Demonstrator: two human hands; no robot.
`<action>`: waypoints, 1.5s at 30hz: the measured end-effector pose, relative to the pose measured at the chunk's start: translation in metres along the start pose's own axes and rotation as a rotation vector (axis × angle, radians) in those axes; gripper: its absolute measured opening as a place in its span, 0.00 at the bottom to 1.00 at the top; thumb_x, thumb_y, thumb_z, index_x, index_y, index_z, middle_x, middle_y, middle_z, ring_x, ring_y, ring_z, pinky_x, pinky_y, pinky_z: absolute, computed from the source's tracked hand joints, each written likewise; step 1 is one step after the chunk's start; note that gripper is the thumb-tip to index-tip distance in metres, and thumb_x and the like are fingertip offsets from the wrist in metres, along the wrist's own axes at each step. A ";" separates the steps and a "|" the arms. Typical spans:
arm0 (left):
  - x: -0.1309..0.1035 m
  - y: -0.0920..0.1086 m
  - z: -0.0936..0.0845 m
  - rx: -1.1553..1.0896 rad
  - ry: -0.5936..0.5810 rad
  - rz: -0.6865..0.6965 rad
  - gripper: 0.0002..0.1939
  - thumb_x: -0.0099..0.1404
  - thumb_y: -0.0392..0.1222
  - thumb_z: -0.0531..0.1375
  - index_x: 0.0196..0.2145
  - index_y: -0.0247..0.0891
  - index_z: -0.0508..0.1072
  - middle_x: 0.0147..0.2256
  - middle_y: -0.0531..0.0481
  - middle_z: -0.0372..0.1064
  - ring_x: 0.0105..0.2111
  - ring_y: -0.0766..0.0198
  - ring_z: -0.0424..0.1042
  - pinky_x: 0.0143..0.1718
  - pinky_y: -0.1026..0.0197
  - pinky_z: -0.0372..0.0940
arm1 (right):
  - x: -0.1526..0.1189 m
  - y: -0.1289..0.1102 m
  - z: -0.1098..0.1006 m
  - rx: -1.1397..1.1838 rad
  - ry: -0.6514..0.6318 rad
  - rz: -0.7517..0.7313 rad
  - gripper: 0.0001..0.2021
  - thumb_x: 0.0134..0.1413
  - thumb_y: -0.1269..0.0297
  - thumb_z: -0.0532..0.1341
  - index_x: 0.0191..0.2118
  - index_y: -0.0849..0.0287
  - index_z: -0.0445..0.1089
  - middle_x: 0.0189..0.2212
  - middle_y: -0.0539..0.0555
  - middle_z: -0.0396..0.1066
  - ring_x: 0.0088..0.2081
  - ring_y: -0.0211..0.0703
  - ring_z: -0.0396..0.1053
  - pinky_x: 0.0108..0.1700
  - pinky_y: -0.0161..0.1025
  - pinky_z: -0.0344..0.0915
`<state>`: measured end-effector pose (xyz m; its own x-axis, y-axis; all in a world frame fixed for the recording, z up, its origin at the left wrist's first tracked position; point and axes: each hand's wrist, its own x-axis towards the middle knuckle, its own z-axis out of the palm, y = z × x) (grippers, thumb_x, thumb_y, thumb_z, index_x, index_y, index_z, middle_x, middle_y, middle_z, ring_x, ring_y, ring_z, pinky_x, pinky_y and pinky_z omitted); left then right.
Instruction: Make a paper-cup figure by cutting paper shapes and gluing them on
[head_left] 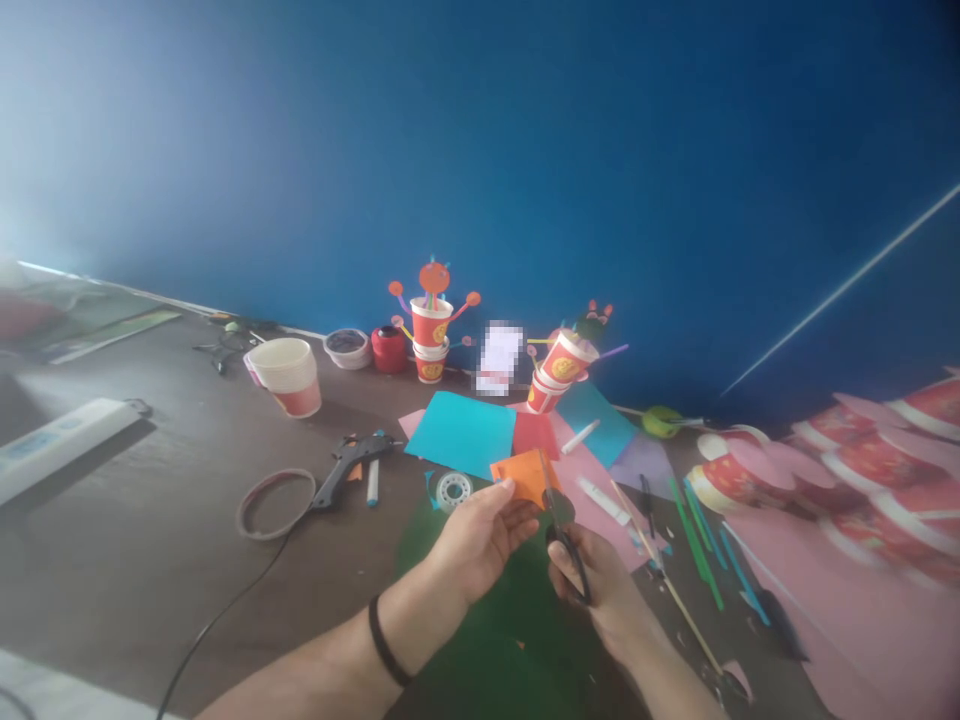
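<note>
An orange piece of paper point(523, 474) is pinched between the thumb and fingers of my left hand point(484, 540), which wears a black band at the wrist. My right hand point(596, 590) grips black-handled scissors point(570, 562), whose blades lie at the right part of the orange paper. A green sheet point(517, 640) is under both hands. Just beyond the orange paper are a bright blue sheet point(461, 432) and a red sheet point(535, 434). To the left of my left hand sits a white tape roll point(454, 490).
Two figures made of red paper cups point(430, 328) point(564, 362) stand near the blue wall. At left are a glue gun point(349, 465), a brown tape ring point(276, 504), larger cups point(289, 376) and a power strip point(64, 440). Green strips point(697, 545) and more cups point(877, 470) lie at right.
</note>
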<state>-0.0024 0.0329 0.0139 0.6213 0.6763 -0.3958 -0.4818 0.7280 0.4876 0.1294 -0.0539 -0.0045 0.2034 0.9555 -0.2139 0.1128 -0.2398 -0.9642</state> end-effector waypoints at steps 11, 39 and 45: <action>0.004 0.004 -0.006 -0.039 0.060 -0.006 0.06 0.60 0.37 0.60 0.34 0.30 0.72 0.31 0.44 0.74 0.32 0.63 0.75 0.34 0.64 0.68 | 0.008 -0.004 -0.002 -0.013 -0.078 0.000 0.23 0.45 0.39 0.59 0.25 0.56 0.56 0.13 0.43 0.58 0.17 0.32 0.53 0.21 0.33 0.46; 0.000 0.004 -0.008 0.030 0.059 0.003 0.11 0.60 0.39 0.61 0.38 0.30 0.73 0.38 0.40 0.75 0.36 0.60 0.74 0.35 0.64 0.68 | 0.014 0.004 -0.005 0.069 -0.144 0.084 0.25 0.42 0.38 0.60 0.24 0.56 0.54 0.12 0.43 0.57 0.17 0.32 0.54 0.21 0.32 0.47; 0.001 0.006 -0.007 0.070 0.047 0.020 0.11 0.59 0.40 0.62 0.37 0.30 0.74 0.35 0.42 0.75 0.33 0.63 0.74 0.34 0.64 0.67 | 0.011 0.001 -0.008 0.077 -0.125 0.129 0.20 0.42 0.47 0.63 0.23 0.56 0.54 0.12 0.42 0.57 0.16 0.31 0.54 0.21 0.31 0.48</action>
<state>-0.0089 0.0392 0.0112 0.5813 0.6965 -0.4207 -0.4485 0.7056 0.5486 0.1398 -0.0451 -0.0061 0.0882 0.9326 -0.3499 0.0182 -0.3527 -0.9355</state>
